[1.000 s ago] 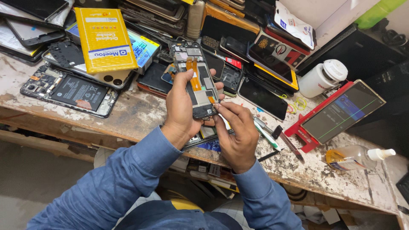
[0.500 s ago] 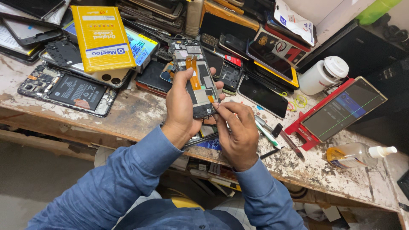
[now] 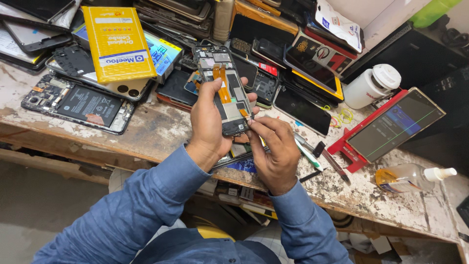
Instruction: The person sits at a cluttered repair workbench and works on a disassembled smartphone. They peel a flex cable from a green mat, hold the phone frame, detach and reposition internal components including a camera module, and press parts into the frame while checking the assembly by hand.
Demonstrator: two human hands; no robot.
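I see my left hand (image 3: 209, 128) wrapped around an opened phone (image 3: 225, 90) with its back off, held upright above the front edge of the worn workbench (image 3: 161, 134); two orange ribbon strips run down its bare insides. My right hand (image 3: 273, 149) pinches at the phone's lower right corner, fingertips pressed together; whether it grips a small tool I cannot tell. One flat yellow packet (image 3: 116, 43) with a white label band lies tilted on a stack at the upper left, partly over a blue and yellow box (image 3: 163, 53). One more opened phone (image 3: 80, 102) lies flat, well apart to the left. To the right stand one white jar (image 3: 371, 87), one red stand (image 3: 386, 128) holding a lit screen, and one clear bottle (image 3: 410, 177) lying on its side with a white cap. Many dark phones crowd the back, too many to count.
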